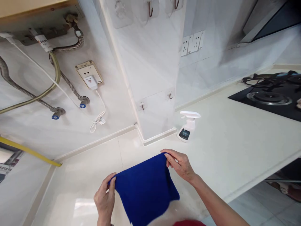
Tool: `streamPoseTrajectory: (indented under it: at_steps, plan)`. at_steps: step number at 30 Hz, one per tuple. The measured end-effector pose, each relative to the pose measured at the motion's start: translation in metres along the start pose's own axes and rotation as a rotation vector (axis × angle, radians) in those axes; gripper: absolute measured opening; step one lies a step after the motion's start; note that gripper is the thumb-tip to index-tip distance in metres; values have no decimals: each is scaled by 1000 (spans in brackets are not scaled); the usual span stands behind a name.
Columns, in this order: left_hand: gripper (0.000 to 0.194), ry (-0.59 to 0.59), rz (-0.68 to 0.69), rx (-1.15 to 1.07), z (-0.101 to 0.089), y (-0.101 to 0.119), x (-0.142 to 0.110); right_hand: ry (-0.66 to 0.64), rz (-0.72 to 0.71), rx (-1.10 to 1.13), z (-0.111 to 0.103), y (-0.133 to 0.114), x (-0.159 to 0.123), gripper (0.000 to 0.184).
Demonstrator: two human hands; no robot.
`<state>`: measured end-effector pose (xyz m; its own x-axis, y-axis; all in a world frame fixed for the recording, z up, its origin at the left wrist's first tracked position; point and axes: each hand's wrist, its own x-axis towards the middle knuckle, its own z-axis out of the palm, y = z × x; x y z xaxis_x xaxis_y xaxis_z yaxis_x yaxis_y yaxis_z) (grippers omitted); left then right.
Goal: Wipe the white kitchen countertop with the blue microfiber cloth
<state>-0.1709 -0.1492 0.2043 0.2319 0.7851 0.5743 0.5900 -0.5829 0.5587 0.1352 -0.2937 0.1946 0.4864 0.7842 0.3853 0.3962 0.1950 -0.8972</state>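
A blue cloth (145, 188) hangs spread out above the white countertop (235, 141), held by its two upper corners. My left hand (105, 198) pinches the cloth's left corner. My right hand (180, 164) pinches its right corner, a little higher and farther from me. A white spray bottle (188, 127) with a dark label stands on the counter just beyond my right hand, against the base of a wall pillar.
A black gas hob (270, 99) lies at the far right of the counter. Metal hoses (68, 83), valves and a plugged-in socket (90, 77) cover the left wall. A yellow pipe (30, 152) runs low on the left. Adhesive hooks (142, 105) stick to the pillar.
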Motion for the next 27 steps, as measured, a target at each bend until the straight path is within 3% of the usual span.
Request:
streamPoseTrajectory:
  at_steps: [2, 5, 7, 9, 12, 19, 24, 27]
  plan:
    - [44, -105, -107, -31, 15, -14, -3, -61, 82, 20, 8, 16, 3, 36]
    - [52, -339, -273, -50, 51, -43, -14, -126, 206, -79, 27, 58, 6, 42]
    - [57, -405, -288, -65, 76, -60, -25, -95, 240, -189, 40, 87, 6, 45]
    - [62, -402, -283, -67, 95, -74, -35, -25, 249, -267, 51, 111, 2, 49]
    - [66, -372, -306, -53, 110, -86, -49, 34, 229, -359, 67, 132, -11, 53]
    - [59, -319, -277, -31, 123, -99, -72, -62, 172, -532, 104, 152, -29, 55]
    - [56, -278, -252, -23, 131, -102, -78, -94, 251, -643, 104, 171, -6, 58]
    - [54, -262, -264, -34, 130, -103, -77, -138, 261, -680, 99, 169, 3, 52]
